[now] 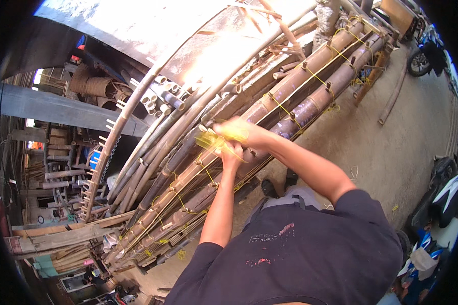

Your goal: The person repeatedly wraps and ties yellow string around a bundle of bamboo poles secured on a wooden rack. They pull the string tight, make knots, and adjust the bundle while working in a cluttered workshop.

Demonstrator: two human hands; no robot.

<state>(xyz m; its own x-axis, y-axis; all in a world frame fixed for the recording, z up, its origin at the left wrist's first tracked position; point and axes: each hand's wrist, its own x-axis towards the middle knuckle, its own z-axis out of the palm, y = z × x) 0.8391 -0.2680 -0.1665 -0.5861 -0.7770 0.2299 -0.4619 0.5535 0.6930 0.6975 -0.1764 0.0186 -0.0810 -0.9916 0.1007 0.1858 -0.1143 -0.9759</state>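
Observation:
Two long brown bamboo poles (249, 116) lie side by side in front of me, with short pegs along them and yellow string (283, 105) laced across the gap. Over the nearer-to-wall pole, my left hand (231, 154) is closed on the yellow string by a peg. Just above it my right hand (241, 131) is blurred by motion, its fingers curled around a loose bundle of the same string (208, 140). The two hands nearly touch, and their fingertips partly hide the peg and the string between them.
Beyond the poles lies a stack of bamboo poles (188, 122), with a curved pole bearing pegs (118, 122) at the left. A concrete floor (371, 132) stretches right, with a loose bamboo piece (394, 96) and a motorcycle wheel (419, 63). Sunlight glares on the far wall.

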